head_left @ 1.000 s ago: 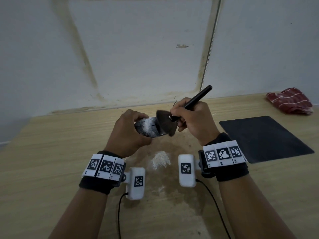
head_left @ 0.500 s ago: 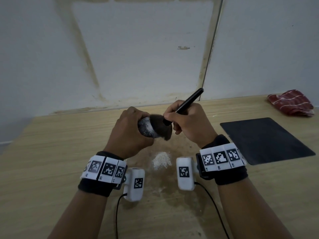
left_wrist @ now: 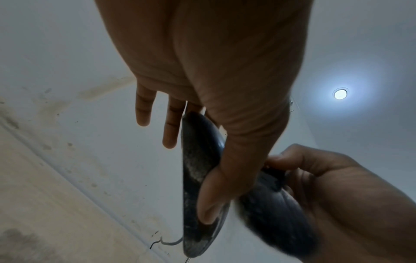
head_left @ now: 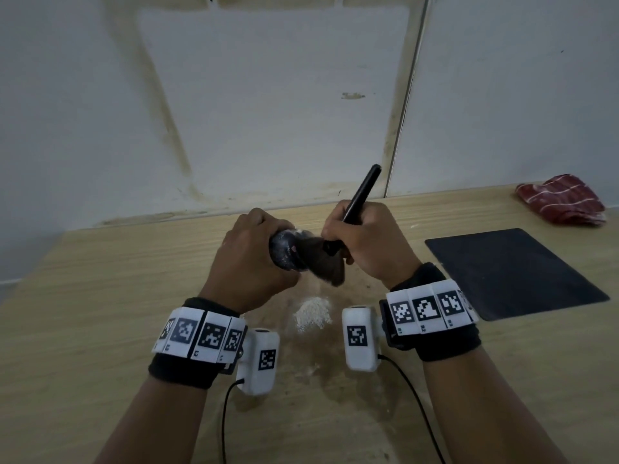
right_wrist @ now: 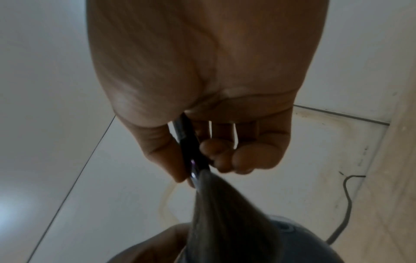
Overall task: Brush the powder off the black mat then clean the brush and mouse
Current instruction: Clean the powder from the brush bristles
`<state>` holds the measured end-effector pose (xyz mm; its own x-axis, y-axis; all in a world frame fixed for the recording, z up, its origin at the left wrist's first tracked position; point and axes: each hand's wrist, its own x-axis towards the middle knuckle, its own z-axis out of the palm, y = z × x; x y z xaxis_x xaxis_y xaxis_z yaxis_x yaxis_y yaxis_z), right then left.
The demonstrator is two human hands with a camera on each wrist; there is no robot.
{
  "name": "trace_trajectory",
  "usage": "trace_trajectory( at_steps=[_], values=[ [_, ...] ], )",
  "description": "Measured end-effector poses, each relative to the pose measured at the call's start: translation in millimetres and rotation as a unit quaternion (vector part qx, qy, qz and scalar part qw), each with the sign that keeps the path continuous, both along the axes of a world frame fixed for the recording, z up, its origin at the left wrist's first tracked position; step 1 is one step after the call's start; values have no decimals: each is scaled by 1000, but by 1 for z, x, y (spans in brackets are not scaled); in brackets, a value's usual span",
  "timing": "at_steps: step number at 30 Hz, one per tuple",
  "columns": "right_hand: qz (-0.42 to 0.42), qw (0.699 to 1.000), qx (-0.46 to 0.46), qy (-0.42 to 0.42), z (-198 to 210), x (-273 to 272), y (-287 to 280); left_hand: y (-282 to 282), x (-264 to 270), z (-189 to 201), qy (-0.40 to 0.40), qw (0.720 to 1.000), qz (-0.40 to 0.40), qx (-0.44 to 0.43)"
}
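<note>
Above a small heap of white powder (head_left: 312, 313) on a pale wooden surface (head_left: 83, 296), a person dusts a computer mouse with a cosmetic-style brush.

Left of the heap and raised over it, the left hand (head_left: 249, 262) has its grip clamped on the dark mouse (head_left: 284, 251). The left wrist view shows the thumb pressed along the shell, while two fingers on the far side stand out straight. A grey film of powder clings to the mouse's side.

Directly above the heap, the brown bristles of the brush (head_left: 326, 262) are splayed against the mouse. Just right of them, the right hand (head_left: 368, 244) has its grip closed round the black handle near the ferrule, and the handle's end points up toward the wall.

Well to the right of the heap lies the black mat (head_left: 512, 272), flat on the surface and seemingly free of powder, so the first step looks complete. Beyond the mat, at the surface's far right edge, sits a crumpled red cloth (head_left: 562, 200).

The step in hand appears to be cleaning the mouse. The next move likely calls for turning the mouse in the left hand so the bristles reach the powdered flank, with the strokes kept over the heap so the fallout stays off the mat.
</note>
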<state>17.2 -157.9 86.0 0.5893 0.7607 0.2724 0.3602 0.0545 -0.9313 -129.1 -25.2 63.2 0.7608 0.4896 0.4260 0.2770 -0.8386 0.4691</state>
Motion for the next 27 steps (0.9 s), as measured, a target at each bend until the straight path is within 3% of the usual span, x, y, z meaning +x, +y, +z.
trace_trajectory(
  at_steps=[5,8,11,16,21,27],
  values=[
    [19,996,73,47,7,1,-3,0,-1,2,-4,1000,11,5],
    [42,999,15,10,4,-3,-1,-2,-1,2,-11,1000,8,-3],
    [11,1000,-8,6,0,-1,-1,-2,-4,-1,-16,999,21,-36],
    [-44,994,75,60,2,6,-3,1,-5,0,-15,988,57,-143],
    [-25,999,8,23,-1,1,-2,9,-5,-12,-37,956,70,-282],
    [-40,997,62,38,3,3,-2,7,-2,-13,-26,927,57,-369]
  ],
)
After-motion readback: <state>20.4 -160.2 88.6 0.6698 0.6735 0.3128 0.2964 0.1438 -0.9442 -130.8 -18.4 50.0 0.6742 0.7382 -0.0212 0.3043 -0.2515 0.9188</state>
